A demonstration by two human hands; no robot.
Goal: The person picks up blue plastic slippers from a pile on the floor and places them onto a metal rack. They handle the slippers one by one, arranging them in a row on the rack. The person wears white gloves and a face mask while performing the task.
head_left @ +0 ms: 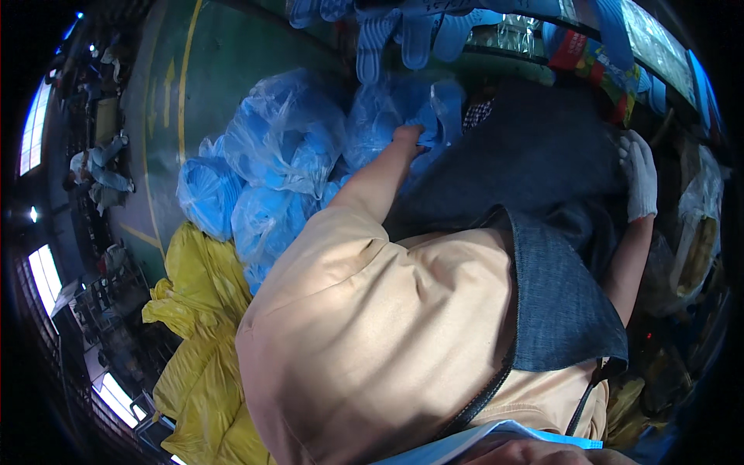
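Observation:
My bare left hand (pixel 408 136) reaches into a clear plastic bag (pixel 370 105) of blue shoe-sole-shaped pieces. Its fingers are bent and partly hidden, so whatever they grip cannot be made out. One long blue sole (pixel 446 108) stands up just right of that hand. On the far right, my right hand (pixel 639 172) wears a white knitted glove, its fingers stretched out and nothing visible in them. It is beside my dark-clothed leg (pixel 535 147), below a red and yellow printed package (pixel 597 66).
More clear bags of blue soles (pixel 283 132) are piled to the left, above yellow sacks (pixel 205 341). Several blue soles (pixel 377 39) hang from a rack along the top. A green floor (pixel 221 54) with yellow lines runs at the upper left. Another person (pixel 105 167) is far left.

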